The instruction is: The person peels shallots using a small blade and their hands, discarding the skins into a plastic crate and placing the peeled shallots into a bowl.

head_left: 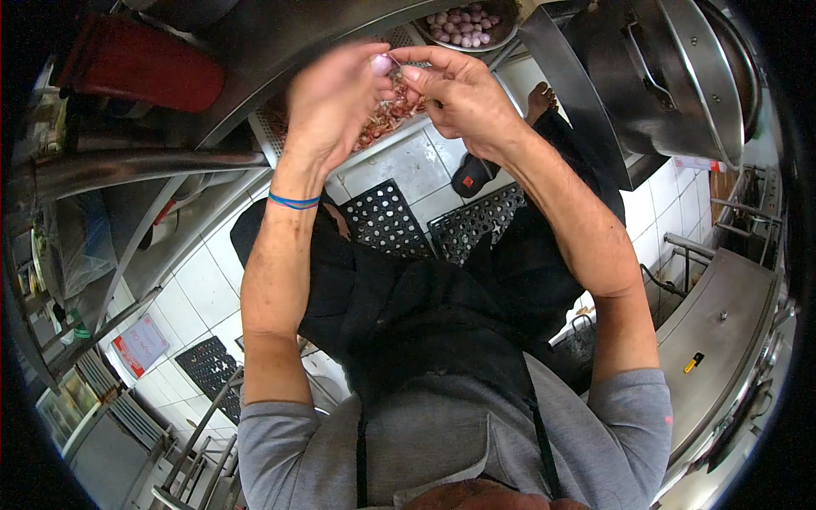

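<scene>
My left hand (336, 102), blurred by motion, holds a small peeled purple-white onion (382, 65) at its fingertips. My right hand (463, 98) is close beside it, its thumb and forefinger pinched on a small thin blade (394, 61) that touches or nearly touches the onion. Both hands are over a white perforated crate (274, 144) that holds reddish-brown onion skins (387, 123). Behind my right hand, a metal bowl (501, 41) contains several peeled purple onions (463, 27).
A red bin (140, 64) lies at the upper left. Large steel pots (693, 81) stand at the upper right. Black perforated mats (387, 219) and a dark sandal (473, 176) are on the tiled floor (208, 285). A steel counter (710, 340) runs along the right.
</scene>
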{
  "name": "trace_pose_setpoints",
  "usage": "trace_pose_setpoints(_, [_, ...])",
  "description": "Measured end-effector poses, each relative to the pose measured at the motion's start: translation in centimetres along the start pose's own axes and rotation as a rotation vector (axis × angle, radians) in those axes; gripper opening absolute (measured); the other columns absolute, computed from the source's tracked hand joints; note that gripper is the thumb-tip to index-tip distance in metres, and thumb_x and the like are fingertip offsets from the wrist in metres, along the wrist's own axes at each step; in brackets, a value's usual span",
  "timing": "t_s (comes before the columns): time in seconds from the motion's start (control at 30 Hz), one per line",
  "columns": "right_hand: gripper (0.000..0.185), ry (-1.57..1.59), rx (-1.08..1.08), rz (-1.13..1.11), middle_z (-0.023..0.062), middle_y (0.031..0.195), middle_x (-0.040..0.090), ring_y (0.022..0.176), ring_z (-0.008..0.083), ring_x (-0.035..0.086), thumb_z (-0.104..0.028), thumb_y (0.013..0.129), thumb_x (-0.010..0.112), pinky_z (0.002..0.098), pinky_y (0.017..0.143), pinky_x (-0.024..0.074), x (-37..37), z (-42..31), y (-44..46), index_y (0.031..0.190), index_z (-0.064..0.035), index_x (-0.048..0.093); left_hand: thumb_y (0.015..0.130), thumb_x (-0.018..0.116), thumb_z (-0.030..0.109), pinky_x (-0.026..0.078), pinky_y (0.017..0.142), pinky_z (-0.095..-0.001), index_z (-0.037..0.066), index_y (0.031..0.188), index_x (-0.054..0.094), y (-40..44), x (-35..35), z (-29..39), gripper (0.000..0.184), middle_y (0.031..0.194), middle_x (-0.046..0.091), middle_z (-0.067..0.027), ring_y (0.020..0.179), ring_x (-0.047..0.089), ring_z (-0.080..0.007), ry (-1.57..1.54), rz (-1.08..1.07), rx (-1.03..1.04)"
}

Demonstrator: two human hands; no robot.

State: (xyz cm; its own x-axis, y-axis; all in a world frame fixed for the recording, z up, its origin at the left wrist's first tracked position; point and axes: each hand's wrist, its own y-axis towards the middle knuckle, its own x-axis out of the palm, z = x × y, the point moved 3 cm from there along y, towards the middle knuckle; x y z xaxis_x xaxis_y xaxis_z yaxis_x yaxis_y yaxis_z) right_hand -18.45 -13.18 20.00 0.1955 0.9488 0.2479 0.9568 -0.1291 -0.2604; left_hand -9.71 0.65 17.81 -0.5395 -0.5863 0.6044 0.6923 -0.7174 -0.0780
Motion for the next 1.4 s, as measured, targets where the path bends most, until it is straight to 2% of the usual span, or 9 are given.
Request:
trace_pose_setpoints(0.17, [0.029,0.143,0.083,-0.033,0.0024,0.077,0.06,0.039,0.0017,0.034,-0.015,0.096,0.056,0.0206,0.033,0.0188,-0.2,-0.6,-0.2,0.121,-0.0017,0.059,0.097,0.053,0.011,0.05,0.081,-0.0286,-0.005,0.122,0.054,-0.1,0.2,0.3,0.03,0.103,0.061,-0.0079,0.088,0.057,-0.0136,-0.04,-0.061,-0.006])
trace_pose_setpoints(0.37, [0.031,0.123,0.106,0.003,0.0032,0.077,0.06,0.039,0.0022,0.033,-0.015,0.096,0.055,0.0209,0.033,0.0181,-0.1,-0.8,-0.3,0.124,-0.0011,0.057,0.097,0.052,0.012,0.049,0.079,-0.0276,-0.005,0.123,0.053,0.1,0.0,0.0,0.031,0.1,0.06,-0.0056,0.088,0.055,-0.0125,-0.004,-0.068,0.004])
trace_pose_setpoints(0.57, [0.031,0.163,0.108,0.017,0.0018,0.074,0.058,0.038,0.0025,0.032,-0.015,0.096,0.056,0.0211,0.032,0.0166,-0.1,-0.8,-0.3,0.124,-0.0011,0.057,0.098,0.051,0.012,0.05,0.083,-0.0297,-0.005,0.122,0.053,0.1,0.4,0.2,0.03,0.101,0.061,-0.0073,0.091,0.058,-0.0154,-0.021,-0.062,-0.007])
trace_pose_setpoints(0.67, [0.033,0.083,0.016,-0.013,0.0003,0.072,0.058,0.044,0.0035,0.04,-0.014,0.094,0.06,0.0209,0.036,0.027,-0.3,-0.5,-0.2,0.124,-0.0001,0.055,0.094,0.057,0.006,0.053,0.081,-0.0298,-0.005,0.116,0.056,0.1,0.6,-0.2,0.025,0.102,0.062,-0.0101,0.092,0.061,-0.018,-0.073,0.009,-0.009])
trace_pose_setpoints(0.77, [0.036,-0.253,-0.314,0.055,-0.0004,0.07,0.057,0.055,0.0045,0.049,-0.013,0.092,0.063,0.0217,0.046,0.0382,0.1,-0.1,0.1,0.124,-0.0006,0.054,0.094,0.056,0.006,0.053,0.082,-0.031,-0.004,0.112,0.057,0.4,-0.2,-0.7,0.021,0.101,0.062,-0.0101,0.092,0.061,-0.0185,-0.092,0.044,-0.034])
trace_pose_setpoints(0.87, [0.036,-0.347,-0.313,0.054,0.0004,0.069,0.057,0.065,0.0057,0.053,-0.013,0.091,0.063,0.0233,0.055,0.0429,0.4,0.4,0.2,0.124,-0.0017,0.054,0.099,0.049,0.013,0.053,0.085,-0.033,-0.002,0.11,0.057,0.5,-0.9,-1.0,0.02,0.103,0.063,-0.0102,0.093,0.062,-0.0189,-0.063,-0.016,-0.014])
trace_pose_setpoints(1.17, [0.026,-0.46,-0.392,0.059,0.0008,0.069,0.058,0.063,0.0057,0.053,-0.013,0.092,0.062,0.0236,0.053,0.0421,0.1,0.9,0.6,0.115,-0.0009,0.058,0.098,0.053,0.014,0.051,0.076,-0.0291,-0.001,0.106,0.059,-0.1,-0.2,-0.5,0.018,0.099,0.064,-0.0085,0.088,0.06,-0.0153,-0.01,0.002,-0.036])
trace_pose_setpoints(1.27, [0.021,-0.184,-0.326,0.003,0.0007,0.07,0.059,0.064,0.0052,0.053,-0.011,0.093,0.06,0.0228,0.054,0.0419,0.6,0.4,0.6,0.11,0.0011,0.059,0.097,0.053,0.013,0.051,0.077,-0.0304,-0.001,0.106,0.059,-0.1,-0.4,-0.4,0.017,0.098,0.064,-0.0082,0.087,0.06,-0.0152,-0.023,-0.039,-0.069])
trace_pose_setpoints(1.4, [0.021,-0.296,-0.265,-0.005,0.0019,0.074,0.061,0.066,0.005,0.054,-0.01,0.093,0.06,0.0218,0.056,0.0426,0.5,0.2,0.2,0.111,0.0015,0.057,0.097,0.054,0.012,0.051,0.078,-0.0312,-0.001,0.106,0.059,-0.1,-0.5,-0.6,0.016,0.098,0.064,-0.008,0.088,0.06,-0.0154,-0.021,0.01,-0.051])
